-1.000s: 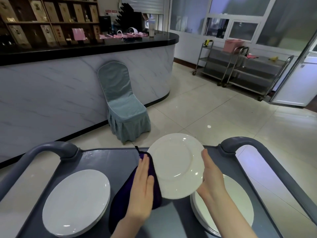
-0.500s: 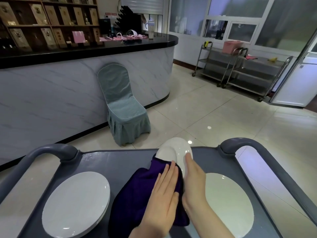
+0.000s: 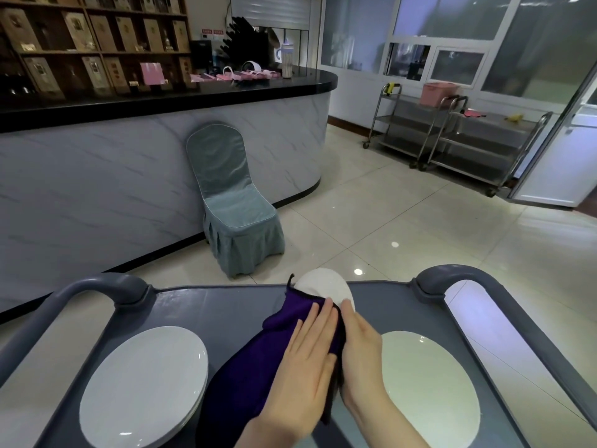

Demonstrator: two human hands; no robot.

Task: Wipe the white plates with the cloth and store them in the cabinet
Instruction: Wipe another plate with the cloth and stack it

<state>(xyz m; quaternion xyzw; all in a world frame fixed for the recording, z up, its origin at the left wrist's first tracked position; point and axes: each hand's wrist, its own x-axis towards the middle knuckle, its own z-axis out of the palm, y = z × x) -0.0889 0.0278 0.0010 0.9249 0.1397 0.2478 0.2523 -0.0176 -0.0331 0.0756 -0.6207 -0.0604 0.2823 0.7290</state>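
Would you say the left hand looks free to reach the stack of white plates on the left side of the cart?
Probably yes. The left hand lies flat on the purple cloth, gripping nothing, and the bare grey cart top between it and the left stack of white plates holds no obstacle.

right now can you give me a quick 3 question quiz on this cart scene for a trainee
1. True or false: the left hand lies flat on the purple cloth.
2. Which hand steadies the plate being wiped? A) left B) right C) neither
3. Fill in: besides the plate in hand, plate stacks rest on the grey cart at ___ places.

Key
1. True.
2. B: the right hand holds its edge, fingers along the rim.
3. Two: a left stack and a right stack.
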